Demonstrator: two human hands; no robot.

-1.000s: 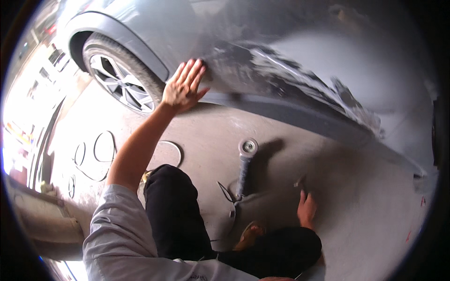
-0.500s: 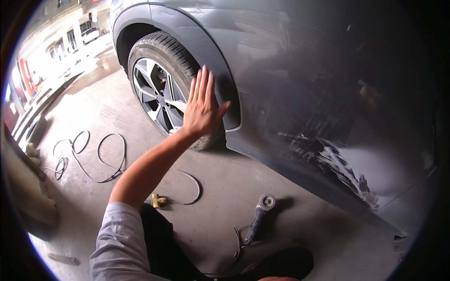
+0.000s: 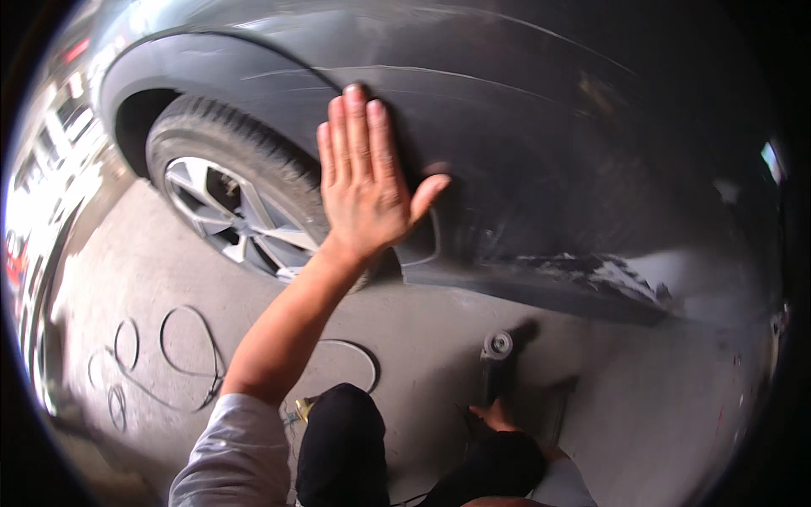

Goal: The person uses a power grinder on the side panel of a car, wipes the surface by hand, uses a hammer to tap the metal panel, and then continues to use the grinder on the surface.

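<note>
My left hand [image 3: 365, 182] lies flat with its fingers stretched upward and the thumb out to the right. Its palm is over the dark wheel-arch trim [image 3: 211, 63] of a grey car [image 3: 541, 144], at the rear edge of the arch beside the tyre [image 3: 245, 135]. Low in front of me, my right hand [image 3: 501, 416] is at the tail end of an angle grinder [image 3: 494, 367] lying on the floor. Its thumb is spread to the left, away from the other fingers; my knee hides part of the hand. Whether it grips the grinder is not clear.
Low on the car's side is a scraped, whitish patch [image 3: 629, 275]. A looped hose [image 3: 169, 397] lies on the concrete floor [image 3: 127, 279] at left. Beside my left knee [image 3: 342, 439] is a small yellow fitting [image 3: 300, 410]. A bright doorway area is at far left.
My view has turned and moved nearer the car. My right hand has come into view at the grinder's tail. My left hand is still flat at the wheel-arch trim, fingertips now higher.
</note>
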